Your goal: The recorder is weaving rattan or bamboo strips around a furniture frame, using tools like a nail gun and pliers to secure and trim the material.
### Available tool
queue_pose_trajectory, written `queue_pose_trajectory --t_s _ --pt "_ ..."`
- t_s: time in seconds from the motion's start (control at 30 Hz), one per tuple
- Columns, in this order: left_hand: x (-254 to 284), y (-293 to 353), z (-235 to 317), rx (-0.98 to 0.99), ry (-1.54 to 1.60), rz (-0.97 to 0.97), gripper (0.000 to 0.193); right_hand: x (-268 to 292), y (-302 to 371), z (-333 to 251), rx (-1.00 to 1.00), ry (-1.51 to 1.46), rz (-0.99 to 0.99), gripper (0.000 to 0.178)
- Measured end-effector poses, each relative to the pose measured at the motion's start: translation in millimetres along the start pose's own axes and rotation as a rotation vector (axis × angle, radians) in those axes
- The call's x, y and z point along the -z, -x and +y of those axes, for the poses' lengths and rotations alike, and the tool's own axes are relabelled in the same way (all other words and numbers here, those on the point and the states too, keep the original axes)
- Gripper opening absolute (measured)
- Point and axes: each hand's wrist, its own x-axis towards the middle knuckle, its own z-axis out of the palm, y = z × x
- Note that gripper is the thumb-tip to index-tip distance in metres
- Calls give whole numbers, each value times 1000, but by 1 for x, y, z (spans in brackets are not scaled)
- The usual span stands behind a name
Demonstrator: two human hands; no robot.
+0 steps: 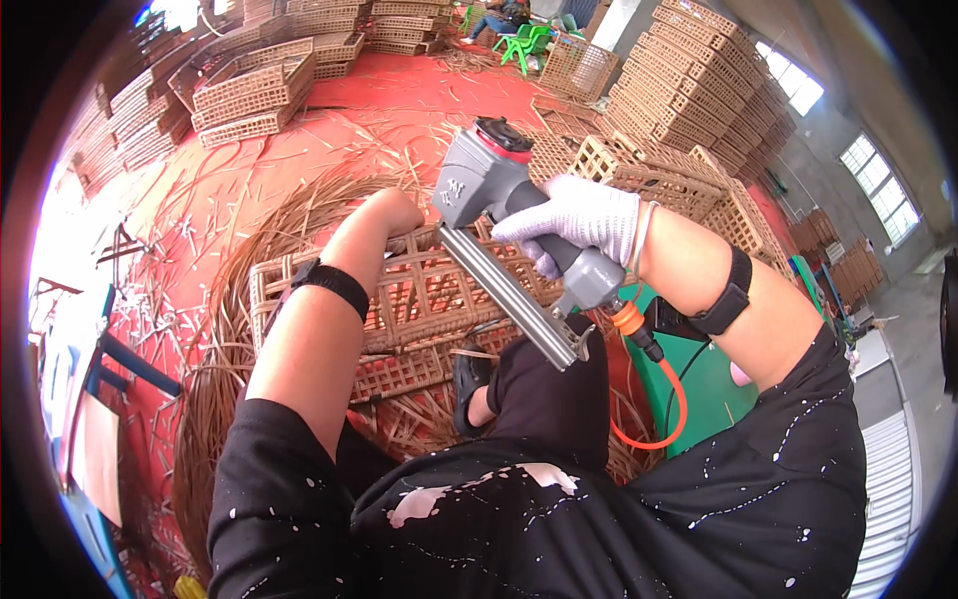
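Note:
My right hand [574,222], in a white knitted glove, is wrapped round the grip of a grey pneumatic staple gun [504,200]. The gun's long silver magazine [514,297] slants down over the wicker frame, and its nose is close to my left hand. An orange coiled air hose [682,404] joins the gun at the end of its grip. My bare left hand [399,212] is at the far edge of a brown woven wicker basket [389,309] in front of me. Its fingers are bent away and hidden, so I cannot see what they grip.
Loose wicker strips [235,329] are heaped around the basket, and scraps litter the red floor [389,100]. Stacked wicker trays [689,80] rise at the far right, with more trays [254,95] at far left. A green plastic chair [526,45] stands near a seated person [499,20].

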Motion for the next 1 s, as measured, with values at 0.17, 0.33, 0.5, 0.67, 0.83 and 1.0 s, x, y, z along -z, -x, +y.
queue_pose_trajectory --t_s 0.17,0.33,0.5,0.67,0.83,1.0 --pt "2 6 8 -24 -11 35 42 0 8 -2 7 -4 12 23" --pt "4 7 7 0 0 23 42 0 8 -4 -21 9 33 22" --pt "2 5 4 0 6 37 42 0 5 -3 -4 11 64 23" --pt "11 15 17 27 -54 -57 36 4 4 -1 31 10 60 24" --pt "1 2 6 20 -29 15 40 0 2 -4 45 -12 85 23" --pt "-5 -7 0 20 4 56 44 2 -4 -1 47 6 101 23"
